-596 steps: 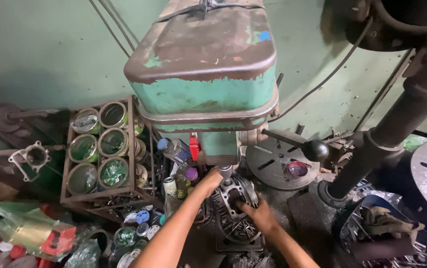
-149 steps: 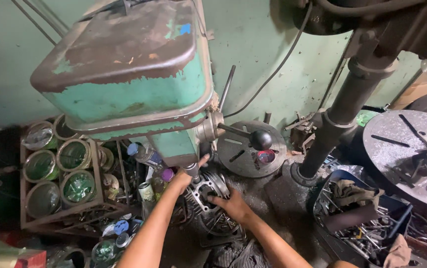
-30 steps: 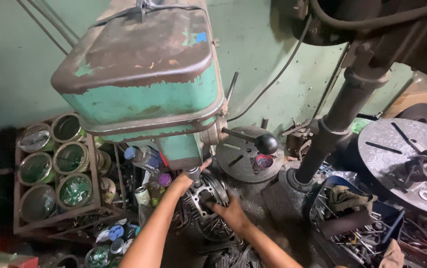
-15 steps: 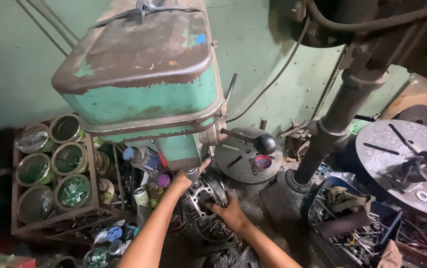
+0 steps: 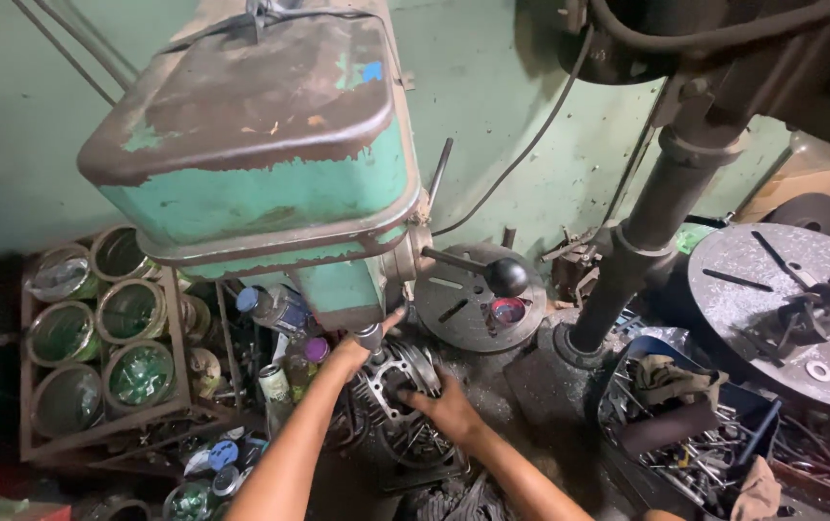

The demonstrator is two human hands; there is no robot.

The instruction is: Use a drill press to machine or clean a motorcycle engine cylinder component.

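A worn green drill press [image 5: 261,154] fills the upper left. Under its spindle sits a finned metal engine cylinder [image 5: 398,378] on the machine's table. My left hand [image 5: 357,347] reaches up at the chuck [image 5: 371,336] just under the drill head, fingers closed around it. My right hand [image 5: 449,407] lies on the right side of the cylinder, gripping it. The drill's feed lever with a black ball knob [image 5: 506,276] sticks out to the right, above my hands.
A wooden crate of green tins [image 5: 96,338] stands at left, with spray cans and small bottles [image 5: 275,381] beside it. A dark steel column [image 5: 642,241] rises at right. A slotted round table [image 5: 791,309] and a blue bin of scrap metal [image 5: 695,434] lie at far right.
The view has shifted slightly, so the drill head sits a little to the right in the frame. Both hands stay at the chuck and cylinder.
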